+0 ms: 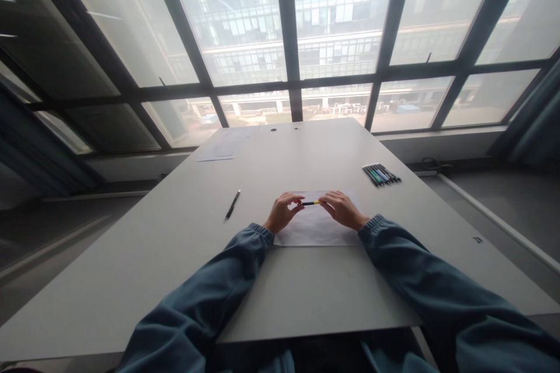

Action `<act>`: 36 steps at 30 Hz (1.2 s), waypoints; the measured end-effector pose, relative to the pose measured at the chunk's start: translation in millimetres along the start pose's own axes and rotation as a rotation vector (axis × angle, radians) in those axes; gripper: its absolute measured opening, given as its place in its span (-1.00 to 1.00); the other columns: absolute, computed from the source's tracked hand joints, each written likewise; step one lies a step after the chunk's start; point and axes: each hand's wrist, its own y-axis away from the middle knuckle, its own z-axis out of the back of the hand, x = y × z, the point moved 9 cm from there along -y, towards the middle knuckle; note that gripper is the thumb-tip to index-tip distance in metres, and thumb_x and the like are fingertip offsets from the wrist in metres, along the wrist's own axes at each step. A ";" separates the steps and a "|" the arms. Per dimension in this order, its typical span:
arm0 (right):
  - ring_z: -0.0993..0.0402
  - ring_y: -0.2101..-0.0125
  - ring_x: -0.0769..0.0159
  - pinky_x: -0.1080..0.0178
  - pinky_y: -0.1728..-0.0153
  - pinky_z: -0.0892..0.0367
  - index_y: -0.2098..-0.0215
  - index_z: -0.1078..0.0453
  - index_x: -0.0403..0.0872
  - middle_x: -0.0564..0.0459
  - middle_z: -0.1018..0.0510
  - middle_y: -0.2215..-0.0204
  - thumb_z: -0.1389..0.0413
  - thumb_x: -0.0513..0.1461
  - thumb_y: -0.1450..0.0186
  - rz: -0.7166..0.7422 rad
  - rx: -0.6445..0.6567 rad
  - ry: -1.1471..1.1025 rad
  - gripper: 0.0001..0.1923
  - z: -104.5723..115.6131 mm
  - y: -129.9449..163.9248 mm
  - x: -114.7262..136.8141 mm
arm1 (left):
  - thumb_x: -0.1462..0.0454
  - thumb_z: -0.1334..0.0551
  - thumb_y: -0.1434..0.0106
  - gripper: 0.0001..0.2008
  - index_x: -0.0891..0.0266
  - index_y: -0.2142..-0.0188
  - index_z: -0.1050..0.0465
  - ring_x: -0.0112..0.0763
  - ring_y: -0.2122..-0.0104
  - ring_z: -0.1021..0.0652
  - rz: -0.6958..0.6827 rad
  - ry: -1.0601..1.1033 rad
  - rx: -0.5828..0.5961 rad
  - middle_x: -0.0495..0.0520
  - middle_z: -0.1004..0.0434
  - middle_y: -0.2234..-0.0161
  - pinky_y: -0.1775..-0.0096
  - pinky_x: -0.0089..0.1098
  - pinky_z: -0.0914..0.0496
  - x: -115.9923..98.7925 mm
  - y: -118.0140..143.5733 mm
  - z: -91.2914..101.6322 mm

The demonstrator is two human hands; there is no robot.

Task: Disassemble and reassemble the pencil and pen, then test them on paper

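Well, nearest in my view, two blue sleeves [210, 285] reach over the near edge of the white tabletop [306, 297], framing a sheet of paper [324, 234]. Over its far part, a pen [311, 203] runs crosswise between the hands. The left hand [284, 211] is curled in, thumb and forefinger seeming to pinch the dark end; the right hand [342, 208] has the yellow end between thumb and fingertips. I judge that holding both ends steadies so slim a thing. A lone pen [233, 205] lies to the left, perhaps to keep it apart from the row of pens [380, 175] farther off on the right, laid side by side probably for easy sorting. Loose papers [217, 150] sit far left, likely to leave elbow room. Tall windows [336, 17] stand behind.

I can't tell whether the hands rest on the sheet or hover, and their fingers cover the held pen's ends. I can't read anything on the sheet or count the row surely. A dark spot [273, 129] near the far edge is too small to identify, and glare washes out the glass.
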 end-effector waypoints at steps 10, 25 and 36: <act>-0.44 0.34 0.25 0.22 0.24 -0.29 0.23 -0.40 -0.05 -0.01 -0.55 0.35 -0.09 -0.27 -0.38 -0.029 -0.028 -0.032 -0.95 1.5 0.2 -3.9 | 0.32 -0.41 -0.15 -0.86 0.20 0.27 -0.53 -0.37 0.32 -0.54 0.024 -0.046 0.009 0.02 -0.58 0.37 0.30 -0.37 -0.45 2.3 1.0 -0.6; -0.46 0.29 0.25 0.23 0.22 -0.30 0.22 -0.46 -0.04 -0.03 -0.56 0.32 -0.03 -0.20 -0.45 -0.006 0.016 -0.011 -0.82 3.0 -0.4 2.7 | 0.30 -0.41 -0.16 -0.91 0.20 0.34 -0.54 -0.36 0.32 -0.53 0.031 -0.047 0.019 0.01 -0.57 0.37 0.24 -0.34 -0.46 4.3 2.2 -0.3; -0.48 0.36 0.28 0.26 0.31 -0.35 0.17 -0.38 -0.02 0.01 -0.54 0.31 -0.15 -0.23 -0.36 -0.050 -0.013 -0.122 -0.92 3.8 0.2 -2.3 | 0.29 -0.40 -0.16 -0.92 0.19 0.35 -0.54 -0.36 0.33 -0.53 0.027 -0.051 0.021 0.01 -0.56 0.38 0.26 -0.34 -0.46 1.6 1.2 -0.1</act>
